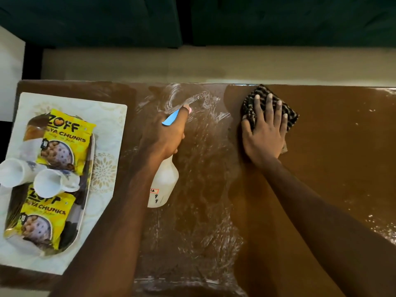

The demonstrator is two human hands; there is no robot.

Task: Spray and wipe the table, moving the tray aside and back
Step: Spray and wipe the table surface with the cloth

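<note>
My left hand (166,133) grips a white spray bottle (164,185) with a blue trigger, held over the middle of the brown table (332,157), nozzle pointing toward the far edge. My right hand (264,131) lies flat on a dark checked cloth (252,103) pressed on the table near its far edge. Between the hands the table shows wet, whitish spray streaks (199,168). The tray (85,181) sits at the left end on a patterned white mat (107,116); it holds two yellow snack packets (64,142) and two white cups (51,182).
A dark green sofa (278,20) runs along the far side beyond a strip of pale floor (214,63). Small droplets dot the table's right end (383,228). The near table edge is at the bottom of the view.
</note>
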